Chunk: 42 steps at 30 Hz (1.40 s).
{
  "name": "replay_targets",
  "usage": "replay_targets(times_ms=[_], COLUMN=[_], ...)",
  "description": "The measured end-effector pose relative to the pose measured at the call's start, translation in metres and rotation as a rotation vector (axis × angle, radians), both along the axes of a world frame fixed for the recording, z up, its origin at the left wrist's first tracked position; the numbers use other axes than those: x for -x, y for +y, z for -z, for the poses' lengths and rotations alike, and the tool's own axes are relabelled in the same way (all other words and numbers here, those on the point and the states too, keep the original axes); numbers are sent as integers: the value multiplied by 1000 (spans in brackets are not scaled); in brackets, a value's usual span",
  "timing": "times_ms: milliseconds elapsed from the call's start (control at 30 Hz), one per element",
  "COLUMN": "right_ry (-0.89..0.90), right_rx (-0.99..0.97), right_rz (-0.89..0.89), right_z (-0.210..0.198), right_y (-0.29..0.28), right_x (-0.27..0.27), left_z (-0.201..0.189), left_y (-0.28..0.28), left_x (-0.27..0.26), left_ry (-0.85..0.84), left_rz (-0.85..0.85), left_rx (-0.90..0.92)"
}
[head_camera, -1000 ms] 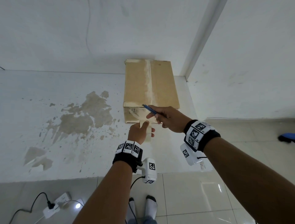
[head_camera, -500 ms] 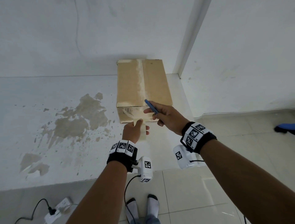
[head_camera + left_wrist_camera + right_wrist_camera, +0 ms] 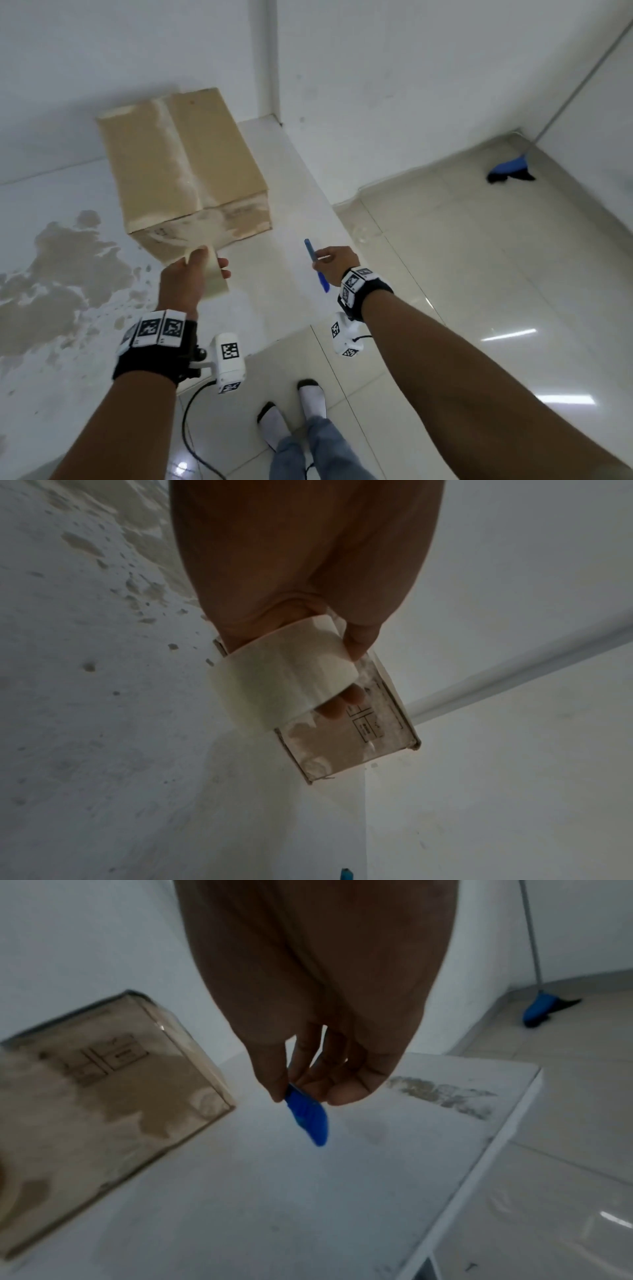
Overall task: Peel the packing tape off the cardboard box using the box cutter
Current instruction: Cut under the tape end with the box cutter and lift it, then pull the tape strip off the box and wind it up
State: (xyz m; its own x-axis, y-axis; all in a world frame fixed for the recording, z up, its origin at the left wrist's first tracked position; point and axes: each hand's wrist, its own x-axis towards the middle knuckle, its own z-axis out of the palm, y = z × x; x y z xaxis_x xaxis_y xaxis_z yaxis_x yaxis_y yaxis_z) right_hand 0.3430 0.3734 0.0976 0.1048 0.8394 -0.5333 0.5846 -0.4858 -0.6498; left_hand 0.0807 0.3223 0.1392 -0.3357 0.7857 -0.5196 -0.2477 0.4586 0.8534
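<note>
In the head view, our left hand (image 3: 191,277) pinches the packing tape (image 3: 214,277), already lifted off the near face of the cardboard box (image 3: 181,164) on the bench (image 3: 291,192); the top seam looks unpeeled. Left wrist view: the strip curls over our fingers. Right wrist view: our right hand (image 3: 318,1064) grips the box cutter (image 3: 308,1118), box at 9 o'clock.

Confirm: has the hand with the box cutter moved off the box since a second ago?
Yes. The right hand with the box cutter has swung rightward, clear of the cardboard box.
</note>
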Motion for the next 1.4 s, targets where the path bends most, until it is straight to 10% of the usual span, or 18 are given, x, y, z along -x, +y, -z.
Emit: replay_targets(times_ms=[700, 900, 1400], right_ry=[-265, 0, -394], right_rx=[-151, -638, -765], right_rz=[-155, -546, -1074], right_z=[-12, -76, -100], right_y=[9, 36, 82], right_x=[31, 95, 153], left_z=[10, -6, -19], left_y=[-7, -6, -13], left_x=[-9, -11, 6], left_ry=[32, 13, 94], left_rz=[12, -27, 37], left_rx=[69, 50, 64])
